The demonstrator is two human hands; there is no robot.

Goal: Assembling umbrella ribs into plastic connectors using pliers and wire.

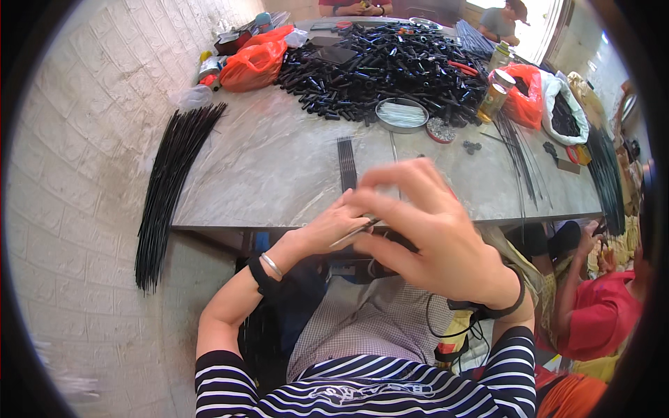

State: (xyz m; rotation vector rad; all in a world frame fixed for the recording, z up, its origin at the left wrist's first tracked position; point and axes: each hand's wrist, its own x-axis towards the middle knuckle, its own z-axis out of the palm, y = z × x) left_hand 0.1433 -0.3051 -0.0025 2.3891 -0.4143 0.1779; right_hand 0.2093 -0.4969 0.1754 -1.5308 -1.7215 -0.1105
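Observation:
My left hand (333, 228) is over the table's near edge with its fingers closed, the fingertips partly hidden behind my right hand. A thin rod (353, 235), dark with a paler end, slants out at its thumb side and seems held there. Just beyond these fingers lies a flat row of thin dark rods (346, 161); whether the fingers touch them I cannot tell. My right hand (439, 237) is raised closer to me, overlapping the left. Its fingers are bent and blurred by motion, with the thumb apart from them, and nothing plainly gripped shows.
A big heap of short black tubes (390, 66) covers the far table (258, 167). A round dish of pale sticks (402, 115) and a small red-rimmed dish (440, 130) stand before it. Long black rods (178, 188) overhang the left edge. A person in red (603, 306) sits at right.

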